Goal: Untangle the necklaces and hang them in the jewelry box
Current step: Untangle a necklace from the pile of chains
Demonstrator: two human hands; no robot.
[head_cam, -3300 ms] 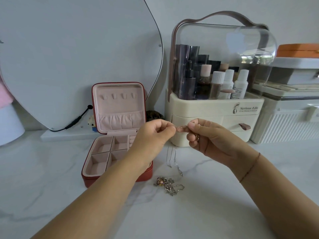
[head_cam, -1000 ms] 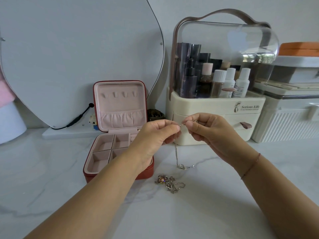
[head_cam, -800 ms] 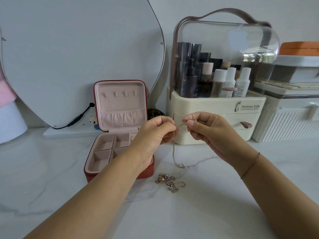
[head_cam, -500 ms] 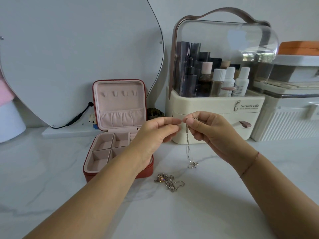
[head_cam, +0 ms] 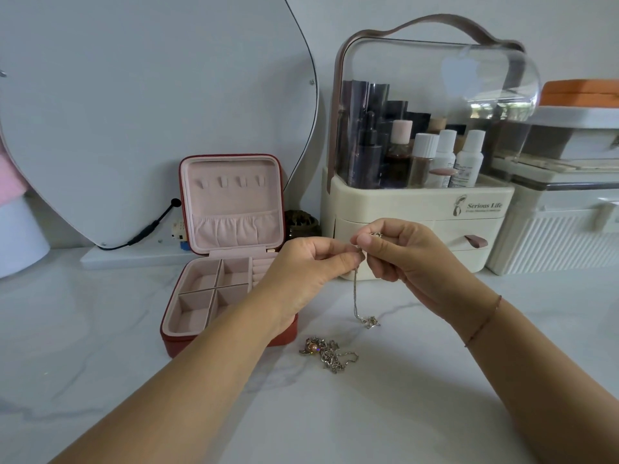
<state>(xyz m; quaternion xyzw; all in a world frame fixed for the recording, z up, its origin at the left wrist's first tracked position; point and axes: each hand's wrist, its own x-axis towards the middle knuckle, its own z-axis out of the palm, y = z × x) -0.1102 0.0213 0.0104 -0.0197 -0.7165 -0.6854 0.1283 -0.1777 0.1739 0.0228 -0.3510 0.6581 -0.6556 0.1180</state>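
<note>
A thin silver necklace [head_cam: 355, 296] hangs from my fingertips, its lower end bunched on the marble top. My left hand [head_cam: 308, 272] and my right hand [head_cam: 402, 259] both pinch its upper end, fingertips nearly touching. A tangled heap of chains with a pinkish bead [head_cam: 326, 353] lies on the counter below my hands. The red jewelry box [head_cam: 187, 329] stands open to the left, its pink lid upright with a row of hooks [head_cam: 231, 182] and a gathered pocket. My left wrist covers the box's right front corner.
A cream cosmetics organizer [head_cam: 418, 209] with a clear dome and bottles stands right behind my hands. White ribbed storage boxes [head_cam: 556, 242] sit at the right. A large mirror [head_cam: 134, 112] with a black cable leans at the back left.
The chain went from spread between both hands to hanging straight down from my right fingers. My left hand has come back in to pinch the top beside the right.
</note>
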